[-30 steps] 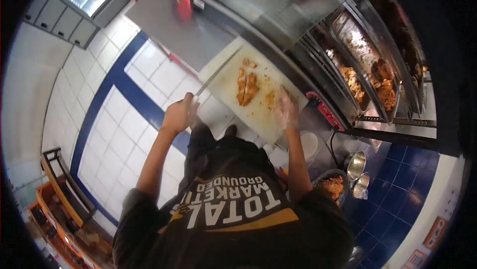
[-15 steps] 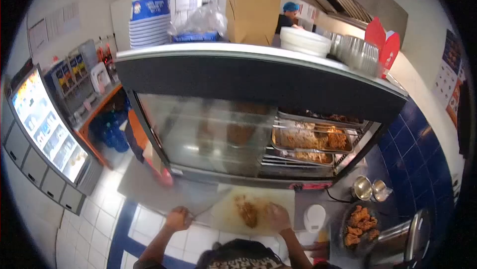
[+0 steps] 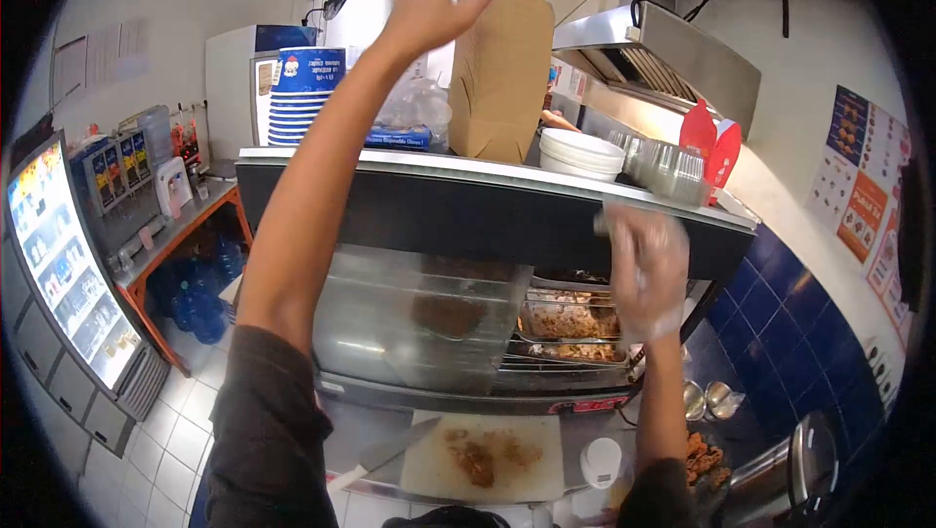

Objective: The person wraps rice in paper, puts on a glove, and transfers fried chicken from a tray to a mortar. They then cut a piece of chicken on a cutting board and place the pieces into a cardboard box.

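Observation:
My bare left hand is raised high with thumb and fingers apart, its fingertips at the upper edge of a tall stack of brown cardboard cartons on top of the display warmer. My right hand, in a clear plastic glove, is lifted in front of the warmer's right side, fingers loosely bent and somewhat blurred. Below, a chopped piece of brown fried chicken lies with crumbs on a white cutting board. A knife rests at the board's left edge, its pale handle pointing left.
Stacked blue paper buckets, white bowls, clear plastic lids and red cartons stand on the warmer. Trays of chicken are inside. A white scale-like device sits right of the board, near more fried chicken.
Both hands have risen from the counter, the left up to the cartons and the right to the warmer's front. The knife, earlier at my left hand, now lies down. The view has tilted up.

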Tool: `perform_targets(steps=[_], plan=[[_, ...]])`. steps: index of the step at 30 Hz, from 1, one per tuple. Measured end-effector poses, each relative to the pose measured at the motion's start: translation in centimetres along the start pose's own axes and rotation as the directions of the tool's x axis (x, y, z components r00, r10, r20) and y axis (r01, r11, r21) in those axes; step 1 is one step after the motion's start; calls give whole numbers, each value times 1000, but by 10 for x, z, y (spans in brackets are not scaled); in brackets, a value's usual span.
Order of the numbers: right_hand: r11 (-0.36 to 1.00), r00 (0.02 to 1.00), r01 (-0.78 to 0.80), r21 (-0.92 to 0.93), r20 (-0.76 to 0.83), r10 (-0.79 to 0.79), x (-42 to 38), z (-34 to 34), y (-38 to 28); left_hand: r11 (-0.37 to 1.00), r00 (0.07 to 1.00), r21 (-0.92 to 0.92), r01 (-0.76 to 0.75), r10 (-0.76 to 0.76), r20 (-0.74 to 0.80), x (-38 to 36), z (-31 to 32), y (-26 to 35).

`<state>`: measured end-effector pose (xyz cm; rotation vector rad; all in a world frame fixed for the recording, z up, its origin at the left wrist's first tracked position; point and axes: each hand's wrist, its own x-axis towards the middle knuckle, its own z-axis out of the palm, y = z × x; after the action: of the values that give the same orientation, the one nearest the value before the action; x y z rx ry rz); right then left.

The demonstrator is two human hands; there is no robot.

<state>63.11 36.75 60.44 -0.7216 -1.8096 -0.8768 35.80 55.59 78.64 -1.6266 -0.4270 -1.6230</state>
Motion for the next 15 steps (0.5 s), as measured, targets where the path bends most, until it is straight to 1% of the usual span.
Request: perform_targets(steps=[1,2,3,4,5,6,7,8,9,10,11,12,14,15], plan=[[991,999,38,-129,-16,-40,30,1,2,1000,1000,-6,10,-10,-4,5,9,-6],[964,996,72,-255,-29,-82,62,7,6,996,987,-27,88,-83,135,9,16,-9],[948,965,193,-254,-125,-230,93,18,23,986,950,-39,163,-146,276,10,23,-10],[934,960,228,-276,-96,-263,125,26,36,985,949,-44,165,-146,278,13,27,-10],[908,953,251,-337,-79,-293,153,40,51,925,875,-136,355,-277,398,15,29,-9],[878,945,272,-394,-62,-321,175,53,62,821,766,-197,536,-374,523,17,30,-8],[901,979,179,-396,-14,-201,193,61,61,765,744,-249,594,-405,531,17,30,-6],[911,996,86,-402,32,-79,209,66,55,765,743,-248,594,-405,533,16,31,-8],[912,996,84,-400,33,-78,220,67,48,719,733,-307,624,-402,548,16,33,-12],[911,993,65,-407,119,-17,230,68,39,666,722,-362,653,-402,564,15,32,-14],[909,978,49,-414,206,41,236,70,36,663,718,-358,657,-408,564,15,32,-15],[911,977,53,-408,211,38,239,76,38,684,708,-319,656,-412,573,17,31,-17],[810,984,136,-571,174,-42,244,88,46,701,693,-273,659,-424,582,19,29,-20],[814,983,138,-564,180,-43,247,91,51,722,704,-270,637,-402,585,20,28,-22]])
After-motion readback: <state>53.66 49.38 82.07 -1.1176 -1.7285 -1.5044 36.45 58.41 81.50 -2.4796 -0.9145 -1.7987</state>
